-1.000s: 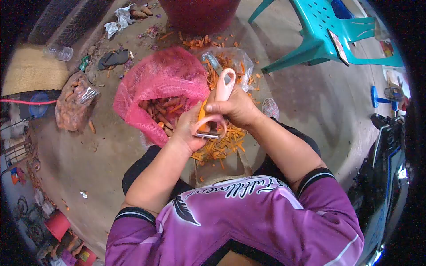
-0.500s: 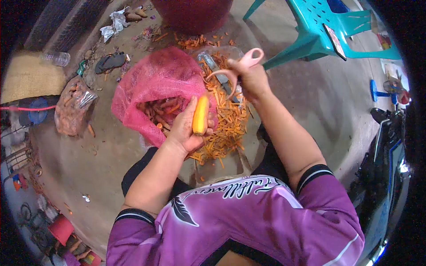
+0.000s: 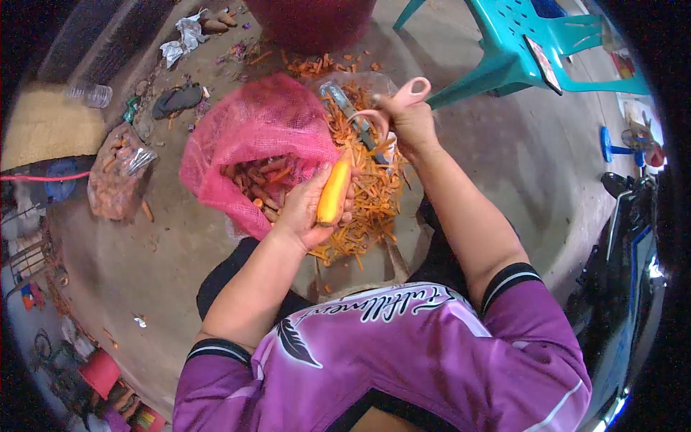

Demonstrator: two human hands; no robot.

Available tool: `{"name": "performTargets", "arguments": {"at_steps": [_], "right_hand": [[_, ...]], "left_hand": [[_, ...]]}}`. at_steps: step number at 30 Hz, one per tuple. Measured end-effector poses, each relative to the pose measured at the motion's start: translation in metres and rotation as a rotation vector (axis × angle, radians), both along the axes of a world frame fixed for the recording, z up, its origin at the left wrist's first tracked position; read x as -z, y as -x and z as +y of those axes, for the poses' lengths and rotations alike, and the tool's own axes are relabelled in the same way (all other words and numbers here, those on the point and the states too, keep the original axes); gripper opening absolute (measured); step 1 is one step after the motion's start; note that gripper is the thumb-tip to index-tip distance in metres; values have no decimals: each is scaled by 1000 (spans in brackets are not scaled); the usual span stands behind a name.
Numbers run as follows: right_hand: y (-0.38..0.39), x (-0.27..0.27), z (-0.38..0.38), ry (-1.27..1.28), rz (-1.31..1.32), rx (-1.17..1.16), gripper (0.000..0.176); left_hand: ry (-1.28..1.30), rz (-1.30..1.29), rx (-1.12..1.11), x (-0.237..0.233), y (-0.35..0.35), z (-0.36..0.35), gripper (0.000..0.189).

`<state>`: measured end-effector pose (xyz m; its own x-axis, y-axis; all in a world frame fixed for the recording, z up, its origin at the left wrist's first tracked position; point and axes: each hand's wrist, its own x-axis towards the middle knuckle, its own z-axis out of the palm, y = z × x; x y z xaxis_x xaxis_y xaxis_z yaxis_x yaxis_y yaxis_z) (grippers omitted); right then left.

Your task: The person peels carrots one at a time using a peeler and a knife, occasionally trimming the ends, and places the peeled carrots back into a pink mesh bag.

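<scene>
My left hand [image 3: 299,209] is wrapped round a peeled orange carrot [image 3: 334,191], its narrow end pointing up and away from me. In my right hand [image 3: 412,129] is a pink peeler [image 3: 425,88] with a ring-shaped handle end; its curved head is apart from the carrot, up and to the right. Below both hands lies a heap of orange peelings [image 3: 374,194]. Beside my left hand a pink mesh sack [image 3: 252,122] gapes open, with several unpeeled carrots [image 3: 259,189] inside.
A long grey object [image 3: 337,99] lies on the peelings. Beyond are a dark red tub [image 3: 309,25] and a green plastic chair [image 3: 504,61] with a phone-like slab [image 3: 541,65]. A clear bag of carrots [image 3: 119,173] and a dark sandal [image 3: 178,101] are at left.
The carrot has tilted to the right and shifted slightly that way in my left hand. The peeler has turned, its head moving slightly up and right.
</scene>
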<state>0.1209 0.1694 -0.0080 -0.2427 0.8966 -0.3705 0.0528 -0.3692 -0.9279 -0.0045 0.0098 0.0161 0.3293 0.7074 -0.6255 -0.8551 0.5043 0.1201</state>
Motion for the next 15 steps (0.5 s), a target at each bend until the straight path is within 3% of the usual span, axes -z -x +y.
{"name": "performTargets", "arguments": {"at_steps": [2, 5, 9, 15], "right_hand": [[-1, -9, -1, 80, 90, 57, 13], [12, -30, -29, 116, 226, -188, 14], [14, -54, -62, 230, 400, -577, 18], [11, -42, -62, 272, 401, -516, 19]], "left_hand": [[43, 30, -59, -10, 1, 6, 31], [-44, -9, -63, 6, 13, 1, 34], [5, 157, -112, -4, 3, 1, 32], [-108, 110, -74, -5, 1, 7, 29]]}}
